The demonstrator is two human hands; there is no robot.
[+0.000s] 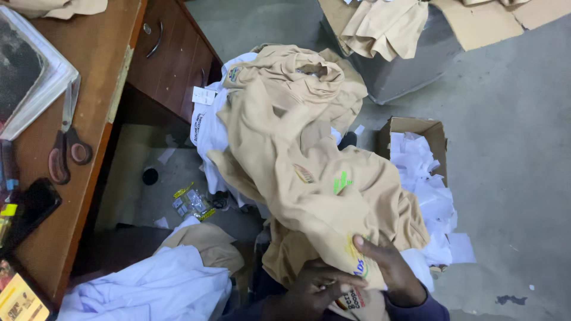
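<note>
A heap of tan shirts with small printed logos lies in front of me, draped over white shirts. My right hand grips the near end of the top tan shirt, thumb pressed on the cloth by a logo. My left hand closes on the same shirt's lower edge just beside it. Both hands sit at the bottom of the head view, with dark sleeves showing at the wrists.
A brown wooden desk stands at left with scissors, a black phone and a plastic-covered folder. A small cardboard box of white paper scraps sits at right. A bigger carton with tan cloth stands behind. White cloth lies near left.
</note>
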